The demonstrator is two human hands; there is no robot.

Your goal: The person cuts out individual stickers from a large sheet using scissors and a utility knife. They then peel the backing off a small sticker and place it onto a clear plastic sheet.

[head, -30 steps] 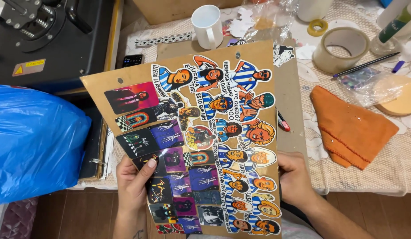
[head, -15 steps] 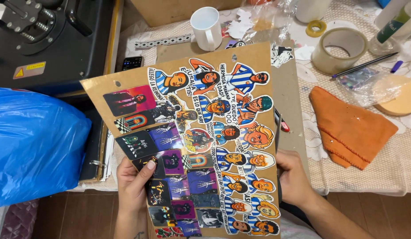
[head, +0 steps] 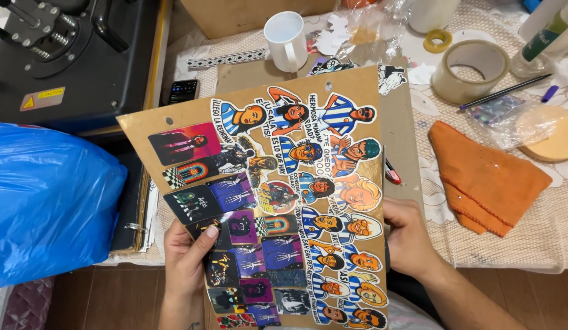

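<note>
I hold up a brown cardboard sheet (head: 351, 82) covered with many colourful stickers: cartoon figures in blue-and-white striped shirts on its right half, dark purple and black rectangular ones on its left. My left hand (head: 187, 253) grips the lower left edge, its thumb pressing on a dark rectangular sticker (head: 192, 203). My right hand (head: 408, 235) grips the right edge from behind, fingers hidden by the sheet. The sheet tilts a little to the left.
A white mug (head: 286, 40), a roll of clear tape (head: 470, 68), an orange cloth (head: 483, 177), a pen (head: 505, 91) and a round wooden disc (head: 556, 143) lie on the lace-covered table. A black heat press (head: 70, 55) stands at left, a blue plastic bag (head: 48, 201) below it.
The sticker sheet has shifted slightly and tilted a bit more in my hands. Both hands keep their grip on its edges.
</note>
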